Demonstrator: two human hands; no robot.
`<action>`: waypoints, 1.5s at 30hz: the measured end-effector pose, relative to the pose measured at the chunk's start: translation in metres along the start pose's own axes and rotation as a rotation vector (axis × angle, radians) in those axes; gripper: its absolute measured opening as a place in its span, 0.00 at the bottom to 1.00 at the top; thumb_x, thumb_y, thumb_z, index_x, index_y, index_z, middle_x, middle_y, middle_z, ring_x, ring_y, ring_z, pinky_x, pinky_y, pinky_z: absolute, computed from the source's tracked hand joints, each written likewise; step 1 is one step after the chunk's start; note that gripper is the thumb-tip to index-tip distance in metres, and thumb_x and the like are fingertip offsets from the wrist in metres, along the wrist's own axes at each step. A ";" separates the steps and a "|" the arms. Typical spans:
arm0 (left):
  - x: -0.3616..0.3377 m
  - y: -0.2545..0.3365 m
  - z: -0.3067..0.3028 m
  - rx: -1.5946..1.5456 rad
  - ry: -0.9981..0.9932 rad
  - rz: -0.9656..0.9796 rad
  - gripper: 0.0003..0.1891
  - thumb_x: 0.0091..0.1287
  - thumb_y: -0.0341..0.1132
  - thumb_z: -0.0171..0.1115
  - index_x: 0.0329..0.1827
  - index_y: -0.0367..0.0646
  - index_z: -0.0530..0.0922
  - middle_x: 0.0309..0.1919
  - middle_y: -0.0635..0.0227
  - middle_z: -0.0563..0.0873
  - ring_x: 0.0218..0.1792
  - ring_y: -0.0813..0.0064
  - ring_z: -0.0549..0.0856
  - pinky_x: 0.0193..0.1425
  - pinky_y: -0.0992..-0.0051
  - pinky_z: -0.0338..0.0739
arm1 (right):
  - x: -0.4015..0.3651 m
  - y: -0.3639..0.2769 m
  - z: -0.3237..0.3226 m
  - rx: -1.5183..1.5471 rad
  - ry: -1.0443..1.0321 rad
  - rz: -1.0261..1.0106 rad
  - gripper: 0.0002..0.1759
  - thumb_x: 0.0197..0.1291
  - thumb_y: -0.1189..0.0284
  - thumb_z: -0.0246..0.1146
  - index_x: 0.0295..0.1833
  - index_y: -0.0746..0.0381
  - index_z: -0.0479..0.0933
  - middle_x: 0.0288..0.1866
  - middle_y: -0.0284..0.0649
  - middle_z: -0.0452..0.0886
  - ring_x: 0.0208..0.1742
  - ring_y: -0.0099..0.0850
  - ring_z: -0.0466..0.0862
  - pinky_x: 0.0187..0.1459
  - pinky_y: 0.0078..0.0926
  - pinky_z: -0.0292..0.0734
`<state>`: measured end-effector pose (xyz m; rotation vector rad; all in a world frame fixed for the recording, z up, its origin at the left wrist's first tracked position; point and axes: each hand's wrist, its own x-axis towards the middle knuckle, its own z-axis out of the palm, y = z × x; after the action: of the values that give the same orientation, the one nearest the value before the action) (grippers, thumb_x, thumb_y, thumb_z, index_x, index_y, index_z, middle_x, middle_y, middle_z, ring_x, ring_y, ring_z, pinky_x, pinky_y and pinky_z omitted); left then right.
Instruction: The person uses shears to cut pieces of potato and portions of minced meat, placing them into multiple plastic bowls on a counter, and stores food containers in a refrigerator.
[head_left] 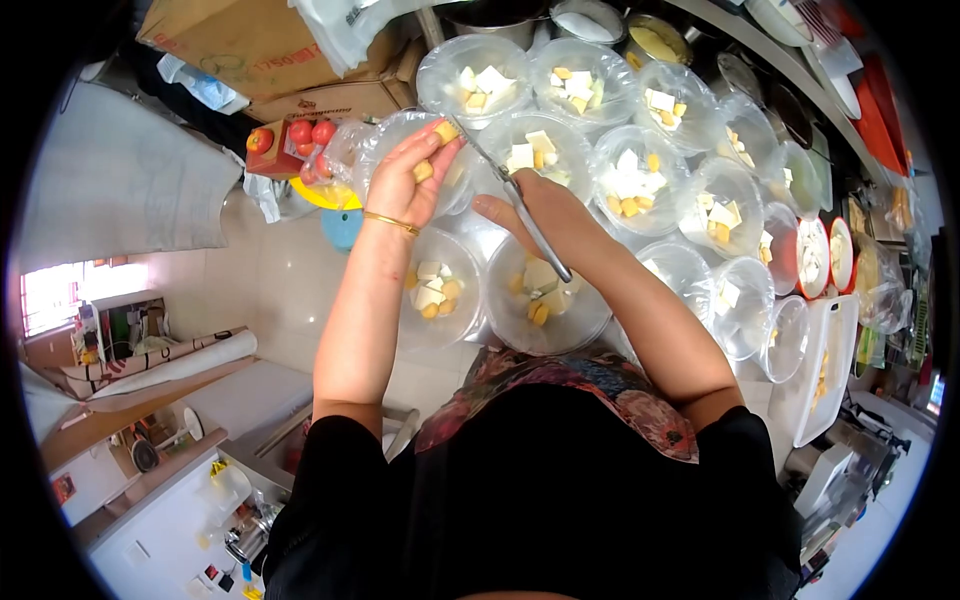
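My left hand (405, 180) is closed around short yellow food pieces. One yellow piece (447, 131) sticks out at the fingertips, and another yellow piece (422, 171) lies against the palm. In my right hand (555, 210) is a long slim metal tool (540, 232), its exact kind unclear; its far end points at the piece in my left fingertips and overlaps it in this view. Beneath both hands stand clear plastic-lined bowls, among them a near bowl (500, 335) and a bowl (570, 135) with white blocks and yellow pieces inside.
Several more lined bowls spread to the right, including one (700, 235). A white tray (835, 365) with yellow pieces sits at far right. Red tomatoes (312, 133) and a cardboard box (240, 50) are at upper left. Metal pots (655, 42) line the back.
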<state>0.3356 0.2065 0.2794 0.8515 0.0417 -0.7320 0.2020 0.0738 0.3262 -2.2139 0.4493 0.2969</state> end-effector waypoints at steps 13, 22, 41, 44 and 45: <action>0.027 -0.002 0.011 0.195 -0.061 0.028 0.08 0.63 0.31 0.59 0.40 0.36 0.75 0.34 0.65 0.80 0.33 0.76 0.80 0.39 0.81 0.79 | 0.020 0.006 -0.013 -0.107 0.034 -0.106 0.41 0.49 0.38 0.57 0.39 0.74 0.70 0.35 0.56 0.77 0.38 0.46 0.80 0.40 0.35 0.73; 0.058 0.012 0.009 0.318 -0.034 -0.041 0.08 0.63 0.31 0.59 0.39 0.34 0.76 0.31 0.64 0.81 0.30 0.78 0.80 0.38 0.81 0.79 | 0.037 0.006 -0.026 -0.079 0.136 -0.117 0.33 0.55 0.45 0.57 0.25 0.71 0.75 0.23 0.54 0.77 0.29 0.48 0.79 0.35 0.37 0.73; 0.062 0.008 0.013 0.643 -0.318 -0.035 0.09 0.66 0.34 0.51 0.30 0.37 0.72 0.19 0.69 0.74 0.14 0.82 0.68 0.16 0.83 0.60 | 0.042 0.016 -0.032 -0.165 0.072 -0.068 0.36 0.52 0.43 0.57 0.31 0.73 0.74 0.30 0.55 0.78 0.36 0.46 0.79 0.40 0.36 0.73; 0.068 0.010 0.012 0.575 -0.303 -0.093 0.09 0.66 0.34 0.52 0.30 0.37 0.72 0.20 0.70 0.74 0.14 0.83 0.70 0.15 0.85 0.61 | 0.046 0.020 -0.021 -0.095 0.170 -0.089 0.36 0.54 0.44 0.56 0.23 0.72 0.76 0.23 0.57 0.77 0.31 0.49 0.80 0.38 0.37 0.74; 0.068 0.010 0.014 0.567 -0.276 -0.115 0.09 0.65 0.34 0.52 0.31 0.37 0.72 0.20 0.71 0.74 0.14 0.83 0.70 0.15 0.85 0.61 | 0.046 0.019 -0.021 -0.104 0.166 -0.087 0.34 0.53 0.45 0.58 0.22 0.72 0.75 0.22 0.56 0.76 0.29 0.48 0.79 0.36 0.37 0.74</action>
<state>0.3898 0.1624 0.2745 1.2848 -0.3831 -0.9844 0.2376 0.0364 0.3095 -2.3626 0.4341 0.0922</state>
